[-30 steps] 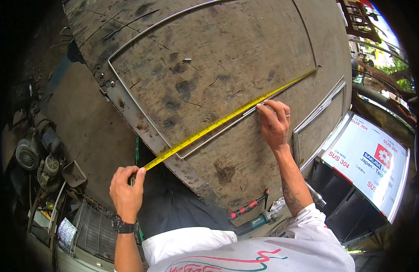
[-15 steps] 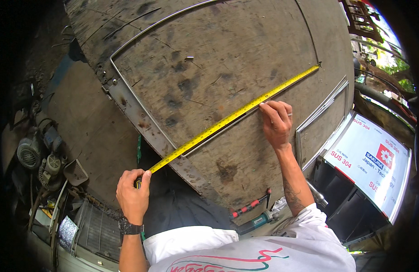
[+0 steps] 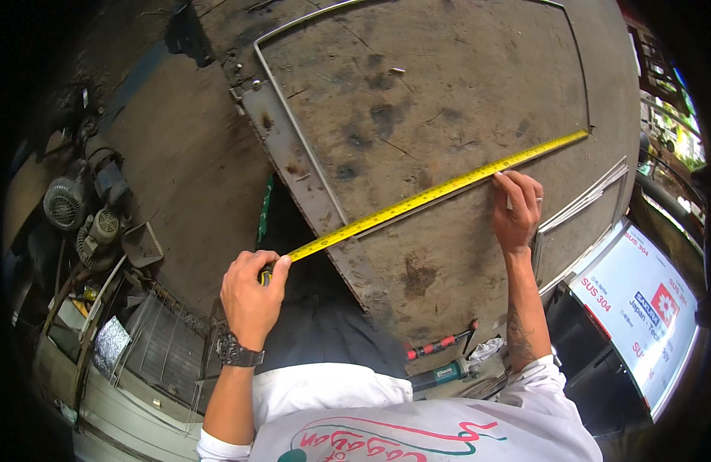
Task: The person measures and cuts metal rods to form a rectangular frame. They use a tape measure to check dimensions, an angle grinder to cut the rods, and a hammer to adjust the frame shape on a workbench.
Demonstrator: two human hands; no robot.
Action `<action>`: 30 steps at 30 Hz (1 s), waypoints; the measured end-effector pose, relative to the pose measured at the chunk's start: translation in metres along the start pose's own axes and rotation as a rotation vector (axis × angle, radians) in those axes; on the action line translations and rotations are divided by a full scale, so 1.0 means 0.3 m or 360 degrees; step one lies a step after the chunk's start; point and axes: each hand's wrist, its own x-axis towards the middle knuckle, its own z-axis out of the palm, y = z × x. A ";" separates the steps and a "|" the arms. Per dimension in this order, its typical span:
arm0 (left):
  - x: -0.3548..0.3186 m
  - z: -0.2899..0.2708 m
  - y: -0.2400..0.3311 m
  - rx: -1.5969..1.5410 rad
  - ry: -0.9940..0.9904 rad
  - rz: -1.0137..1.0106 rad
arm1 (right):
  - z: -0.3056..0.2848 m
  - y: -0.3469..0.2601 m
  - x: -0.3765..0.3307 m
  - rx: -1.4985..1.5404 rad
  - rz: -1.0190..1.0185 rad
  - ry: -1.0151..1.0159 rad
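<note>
My left hand (image 3: 251,299) is closed around the case of a tape measure (image 3: 266,274), just off the table's near left edge. Its yellow blade (image 3: 432,193) stretches out to the far right, ending at a corner of a thin metal rod frame (image 3: 302,139). Along the near side of that frame, the blade lies over or right beside the rod. My right hand (image 3: 517,206) pinches at the blade's near edge, past its middle, with the fingertips partly hiding the rod there. The frame lies flat on the stained tabletop (image 3: 463,100).
Several thin rods (image 3: 586,196) lie at the table's right. Beyond them stands a film-covered sheet-metal box (image 3: 632,300). A green power tool (image 3: 448,372) and a red-and-black handled tool (image 3: 432,348) rest near my waist. Motors (image 3: 66,202) stand at far left.
The view has turned, so the table and frame appear shifted to the right. Both hands keep their places on the tape, and the blade stays stretched along the frame.
</note>
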 end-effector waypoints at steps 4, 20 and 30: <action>0.002 0.003 -0.001 0.0013 0.0011 0.0000 | 0.004 -0.001 0.000 -0.0021 -0.0013 -0.0001; 0.003 -0.002 -0.008 0.0033 0.0016 0.0041 | 0.007 -0.003 -0.009 -0.0041 -0.0004 0.0006; 0.007 -0.007 -0.016 0.0005 0.0008 0.0036 | 0.001 -0.005 -0.005 -0.0049 0.0019 0.0006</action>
